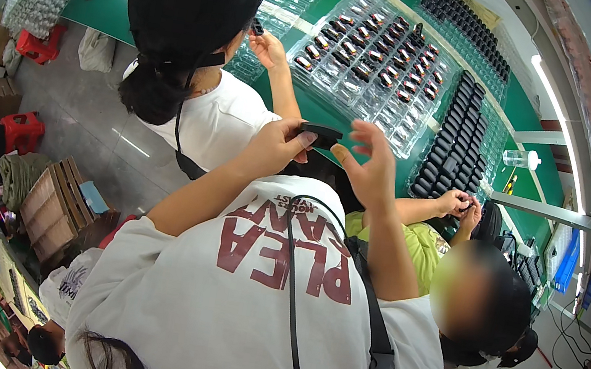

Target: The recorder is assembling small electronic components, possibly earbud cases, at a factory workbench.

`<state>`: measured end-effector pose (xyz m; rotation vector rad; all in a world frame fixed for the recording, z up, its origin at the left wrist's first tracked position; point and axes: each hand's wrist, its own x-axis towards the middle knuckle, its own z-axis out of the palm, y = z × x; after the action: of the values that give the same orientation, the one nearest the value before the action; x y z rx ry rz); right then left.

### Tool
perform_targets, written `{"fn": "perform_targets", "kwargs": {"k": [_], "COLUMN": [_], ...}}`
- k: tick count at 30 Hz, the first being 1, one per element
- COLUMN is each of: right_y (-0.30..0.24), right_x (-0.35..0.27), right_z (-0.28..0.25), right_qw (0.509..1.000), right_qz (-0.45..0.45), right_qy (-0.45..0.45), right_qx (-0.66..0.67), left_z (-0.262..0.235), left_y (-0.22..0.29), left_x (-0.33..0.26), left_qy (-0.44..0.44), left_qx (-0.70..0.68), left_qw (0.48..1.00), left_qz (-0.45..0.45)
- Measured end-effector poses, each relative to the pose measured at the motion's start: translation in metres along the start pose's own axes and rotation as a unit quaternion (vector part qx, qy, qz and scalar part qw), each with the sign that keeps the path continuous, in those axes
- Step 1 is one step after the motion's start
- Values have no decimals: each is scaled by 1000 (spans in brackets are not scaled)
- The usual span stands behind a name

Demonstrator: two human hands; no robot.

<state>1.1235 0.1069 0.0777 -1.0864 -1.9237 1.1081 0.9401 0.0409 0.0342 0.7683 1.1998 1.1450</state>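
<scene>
Between the thumb and fingers of my left hand [282,148] is a small black oval plastic case [323,134], held up in front of my chest. My right hand [369,167] stands just to the right of it, fingers spread and slightly blurred, with nothing in them; the thumb is close to the case's right end, and I cannot tell whether it touches. Beyond my hands, a clear plastic tray [370,65] on the green table carries several rows of small black parts with red and white bits. To its right, another tray is filled with black oval cases [455,144].
A co-worker in white sits close on my left, a small black part in one hand [267,49]. Another, in a lime-green top [407,237], works close on my right. A clear lidded cup [521,158] stands toward the right edge of the green table [111,8]. Red stools [24,132] stand at left.
</scene>
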Motion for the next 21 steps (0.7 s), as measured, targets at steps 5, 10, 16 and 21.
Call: {"fn": "perform_targets", "kwargs": {"k": [5,10,16,21], "right_y": [31,5,6,5], "right_x": [-3,-3,-13,-15], "right_z": [6,-5,6,11], "right_qw": [949,976,979,976], "right_qz": [123,-24,-149,-193], "right_qy": [-219,-214,-99,-48], "right_qx": [193,-17,-94,-86], "left_z": [5,4,4,7], "left_y": [4,13,7,4], "left_x": [-6,-16,-18,-18], "left_qy": [-50,-73,-17,-10], "left_qx": [41,137,304,272], "left_qw": [997,975,896,899], "left_qz": [32,157,322,342]}}
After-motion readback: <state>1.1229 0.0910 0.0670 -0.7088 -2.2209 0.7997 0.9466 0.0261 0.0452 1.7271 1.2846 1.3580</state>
